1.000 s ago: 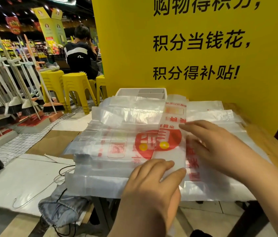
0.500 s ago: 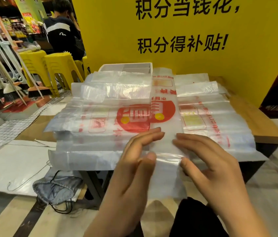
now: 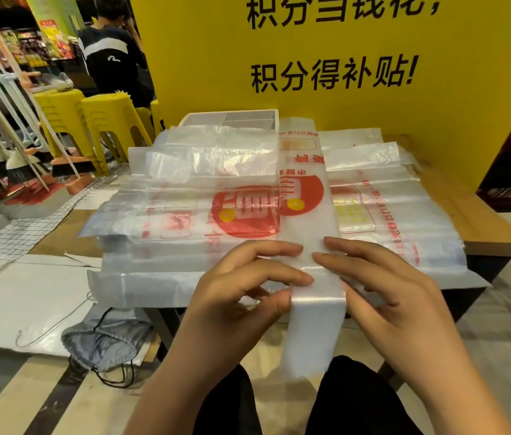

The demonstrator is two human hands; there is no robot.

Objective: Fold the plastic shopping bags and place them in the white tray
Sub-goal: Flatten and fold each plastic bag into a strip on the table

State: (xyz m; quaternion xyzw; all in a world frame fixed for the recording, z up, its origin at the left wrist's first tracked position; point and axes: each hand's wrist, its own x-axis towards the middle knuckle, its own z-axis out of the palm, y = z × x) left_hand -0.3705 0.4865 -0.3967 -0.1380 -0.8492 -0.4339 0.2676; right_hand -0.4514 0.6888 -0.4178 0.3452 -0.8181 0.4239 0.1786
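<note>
Bag strip [image 3: 306,221], folded narrow, laid lengthwise over stack of flat bags [image 3: 185,215] on worktop [image 3: 480,221], near end hanging past front edge; pinched at left edge by left hand [image 3: 238,296], at right edge by right hand [image 3: 386,293]; white tray [image 3: 204,119] behind stack.

Two bare forearms reach forward, hands nearly meeting. The left hand [image 3: 241,290] curls, its thumb and fingertips pinching the left edge of a folded plastic bag [image 3: 310,328]. The right hand [image 3: 386,287] mirrors it, fingers angled inward on top, thumb beneath the right edge.
</note>
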